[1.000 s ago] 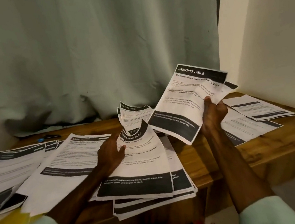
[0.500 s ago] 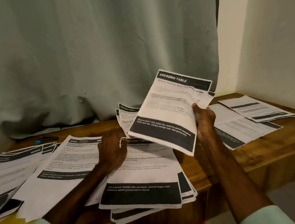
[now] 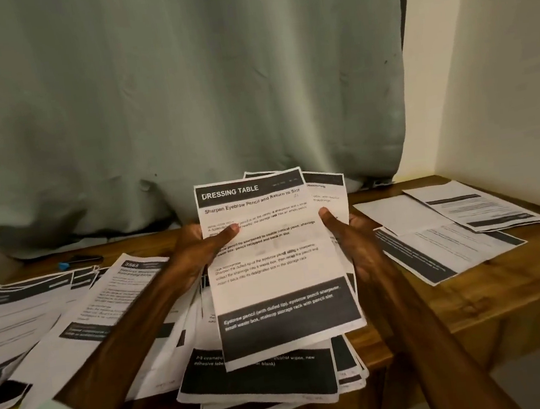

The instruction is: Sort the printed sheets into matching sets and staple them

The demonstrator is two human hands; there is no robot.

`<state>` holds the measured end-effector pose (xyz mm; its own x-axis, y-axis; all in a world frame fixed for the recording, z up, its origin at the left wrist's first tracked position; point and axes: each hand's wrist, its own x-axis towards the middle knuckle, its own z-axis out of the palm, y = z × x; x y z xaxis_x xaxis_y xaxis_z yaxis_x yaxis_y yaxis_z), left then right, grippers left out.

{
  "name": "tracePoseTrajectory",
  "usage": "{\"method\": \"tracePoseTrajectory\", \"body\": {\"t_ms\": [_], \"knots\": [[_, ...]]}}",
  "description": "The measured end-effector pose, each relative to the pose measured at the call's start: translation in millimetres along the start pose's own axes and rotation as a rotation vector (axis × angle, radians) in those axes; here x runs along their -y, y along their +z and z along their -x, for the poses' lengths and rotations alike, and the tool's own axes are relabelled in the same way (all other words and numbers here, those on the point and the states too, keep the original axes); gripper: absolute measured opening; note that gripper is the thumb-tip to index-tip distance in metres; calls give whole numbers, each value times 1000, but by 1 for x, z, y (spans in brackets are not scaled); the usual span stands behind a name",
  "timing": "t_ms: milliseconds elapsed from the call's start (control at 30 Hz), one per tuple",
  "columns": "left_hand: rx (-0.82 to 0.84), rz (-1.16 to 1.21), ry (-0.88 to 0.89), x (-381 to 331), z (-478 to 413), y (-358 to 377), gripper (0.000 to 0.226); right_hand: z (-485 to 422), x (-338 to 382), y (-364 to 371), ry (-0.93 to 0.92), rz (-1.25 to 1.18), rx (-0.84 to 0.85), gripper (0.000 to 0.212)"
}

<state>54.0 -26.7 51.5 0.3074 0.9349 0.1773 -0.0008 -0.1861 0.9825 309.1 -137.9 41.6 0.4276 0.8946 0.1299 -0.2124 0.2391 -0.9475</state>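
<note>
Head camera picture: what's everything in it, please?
held sheets: a few, white with black bands, centre, raised
stack: one, white and black, table's front edge, under the held sheets
loose sheets: many, same colours, left
more sheets: several, same colours, right
small object: one, black with blue tip, back left
table: one, brown wood
curtain: one, grey-green, behind
wall: cream, right
left hand: grips held sheets' left edge
right hand: grips their right edge
</note>
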Motion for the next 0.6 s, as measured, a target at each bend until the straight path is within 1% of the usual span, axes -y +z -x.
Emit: {"method": "tracePoseTrajectory", "body": {"t_ms": [67,133,167,233,300,333,367,467,533,600], "knots": [[11,-101,6,1,-3,-9,27,-6,-3,-5,5,59,-36,11],[1,-205,15,-4,-3,-18,28,-9,-1,-10,4,116,-71,15],[-12,-201,17,-8,-3,-22,26,-10,2,-13,-11,151,-90,16],[-11,-61,1,-17,0,-29,21,-16,7,-22,-54,204,-138,12],[9,53,-43,-20,1,-35,23,-21,14,-31,-97,208,-181,11],[26,34,-67,-18,2,-38,25,-22,17,-34,-115,195,-197,12],[47,-33,-88,-14,1,-40,28,-23,19,-37,-135,186,-215,12],[88,-361,-117,12,-1,-39,29,-26,25,-45,-197,147,-294,20],[61,-542,-90,34,-3,-34,32,-29,26,-51,-213,82,-368,28],[35,-641,-58,50,-2,-27,32,-32,26,-52,-219,24,-425,29]]}}
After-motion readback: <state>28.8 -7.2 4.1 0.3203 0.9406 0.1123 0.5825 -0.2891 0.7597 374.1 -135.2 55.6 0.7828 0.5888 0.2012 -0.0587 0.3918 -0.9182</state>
